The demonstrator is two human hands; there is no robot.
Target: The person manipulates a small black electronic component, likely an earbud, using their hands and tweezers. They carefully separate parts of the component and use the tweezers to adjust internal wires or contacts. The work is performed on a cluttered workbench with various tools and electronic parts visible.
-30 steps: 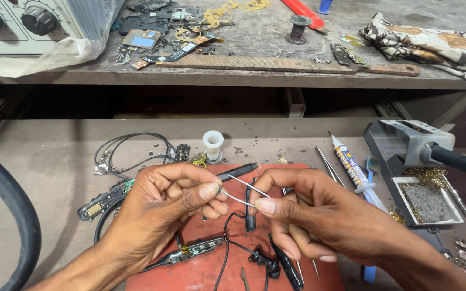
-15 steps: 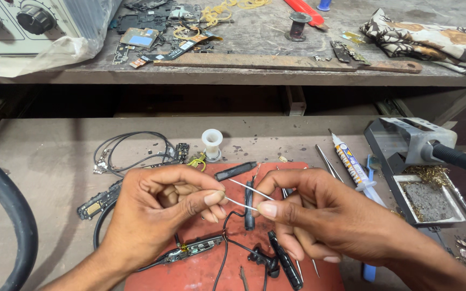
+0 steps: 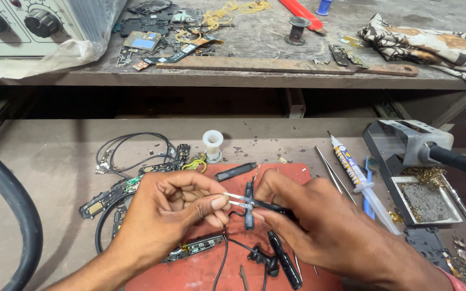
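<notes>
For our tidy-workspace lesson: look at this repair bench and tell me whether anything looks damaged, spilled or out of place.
Yes. The left hand and right hand hold thin bare wires above the red mat. Loose circuit boards lie scattered beside it. Gold-coloured shavings spill over the rim of the metal tray at right.

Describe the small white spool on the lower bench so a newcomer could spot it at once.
Start at the red mat under the two hands on the lower bench. Just past the mat's far left corner stands the white spool, upright, beside a yellow wire tangle. It is the only white, empty, flanged cylinder there; the spool on the upper shelf is dark.
</notes>
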